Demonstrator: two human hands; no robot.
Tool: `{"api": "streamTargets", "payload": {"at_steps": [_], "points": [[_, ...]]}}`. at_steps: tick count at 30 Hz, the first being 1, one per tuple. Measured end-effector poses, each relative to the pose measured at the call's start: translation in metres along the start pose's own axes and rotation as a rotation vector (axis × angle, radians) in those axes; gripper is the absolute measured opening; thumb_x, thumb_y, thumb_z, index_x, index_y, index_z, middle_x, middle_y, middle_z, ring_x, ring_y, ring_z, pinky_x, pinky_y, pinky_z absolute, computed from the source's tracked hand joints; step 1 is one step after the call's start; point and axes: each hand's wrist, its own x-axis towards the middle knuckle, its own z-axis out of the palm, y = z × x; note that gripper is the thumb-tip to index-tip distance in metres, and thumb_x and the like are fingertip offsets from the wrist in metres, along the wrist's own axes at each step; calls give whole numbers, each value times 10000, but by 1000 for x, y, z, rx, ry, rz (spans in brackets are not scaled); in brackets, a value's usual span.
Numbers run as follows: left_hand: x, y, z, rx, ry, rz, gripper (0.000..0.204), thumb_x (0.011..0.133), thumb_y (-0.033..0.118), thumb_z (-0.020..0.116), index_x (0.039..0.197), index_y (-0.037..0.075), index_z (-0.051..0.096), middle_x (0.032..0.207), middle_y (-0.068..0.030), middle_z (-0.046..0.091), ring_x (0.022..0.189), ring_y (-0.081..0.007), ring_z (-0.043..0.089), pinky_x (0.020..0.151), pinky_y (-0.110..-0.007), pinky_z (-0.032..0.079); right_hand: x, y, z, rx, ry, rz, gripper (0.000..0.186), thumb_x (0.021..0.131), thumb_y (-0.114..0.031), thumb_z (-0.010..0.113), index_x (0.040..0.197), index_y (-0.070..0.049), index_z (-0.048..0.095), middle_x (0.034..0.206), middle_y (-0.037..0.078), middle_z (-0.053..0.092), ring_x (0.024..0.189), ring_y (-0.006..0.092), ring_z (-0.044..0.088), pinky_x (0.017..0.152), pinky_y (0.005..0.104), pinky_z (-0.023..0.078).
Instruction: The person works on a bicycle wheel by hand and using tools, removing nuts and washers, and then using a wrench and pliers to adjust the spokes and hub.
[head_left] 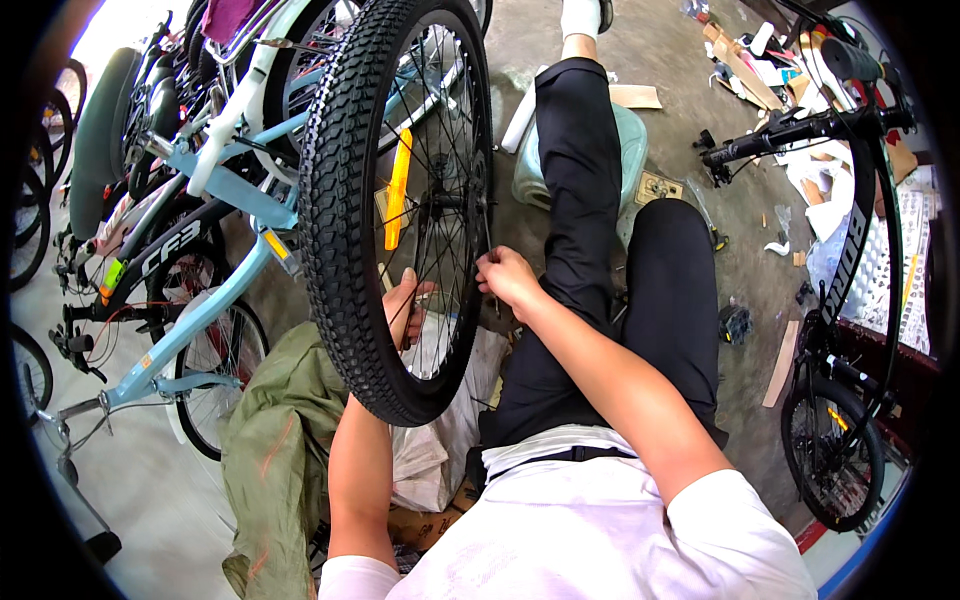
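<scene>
A bicycle wheel (340, 150) with a black knobby tyre stands upright in front of me, left of my legs. Thin dark spokes run from its hub, and an orange reflector (398, 190) is fixed among them. My left hand (402, 308) reaches from the tyre's left side to the lower spokes, its fingers curled there; the spokes and rim partly cover it. On the wheel's right side, my right hand (510, 275) is closed in a pinch beside the rim, below hub height. What lies between its fingertips is too small to name.
Several bicycles crowd the left, one with a light blue frame (240, 195). Green cloth (285, 430) and a whitish sack (440, 460) lie below the wheel. A pale green stool (625, 145) stands beyond my knees. At right are a black bicycle (865, 220) and scattered cardboard (745, 75).
</scene>
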Motion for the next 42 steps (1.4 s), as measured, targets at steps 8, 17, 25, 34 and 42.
{"api": "streamTargets", "payload": {"at_steps": [8, 17, 25, 34, 42], "points": [[-5, -1, 2, 129, 69, 101, 646, 1019, 650, 407, 1205, 64, 608, 607, 61, 325, 488, -73, 261, 483, -259, 229, -27, -36, 3, 340, 15, 180, 217, 974, -158, 544, 1126, -3, 560, 906, 53, 613, 773, 145, 634, 686, 306, 514], [14, -14, -8, 72, 72, 162, 672, 995, 673, 432, 1182, 88, 704, 622, 34, 408, 506, -101, 358, 500, -266, 311, -9, -28, 10, 389, 9, 260, 229, 896, -110, 548, 1092, -3, 602, 973, 128, 663, 910, 276, 646, 806, 364, 497], [28, -12, -8, 126, 98, 125, 639, 1010, 656, 420, 1194, 94, 660, 612, 40, 362, 496, -101, 316, 498, -287, 272, -19, -33, 0, -51, 96, 48, 261, 891, -82, 505, 1129, 1, 574, 1060, 181, 663, 1001, 311, 648, 854, 410, 508], [14, -1, -27, 4, -28, 38, 548, 1051, 579, 403, 1194, 103, 633, 590, 98, 266, 458, -48, 203, 444, -254, 170, -6, -28, 13, -56, -8, 18, 247, 933, -159, 498, 1106, 3, 569, 1120, 233, 685, 1127, 427, 624, 939, 492, 491], [-17, 2, -42, 153, 43, 169, 361, 1026, 427, 584, 1046, 75, 665, 554, 74, 377, 422, -46, 299, 402, -245, 215, -16, -28, 12, -324, -26, -82, 218, 922, -151, 503, 1087, -30, 576, 1105, 206, 688, 1099, 397, 640, 918, 481, 494]]}}
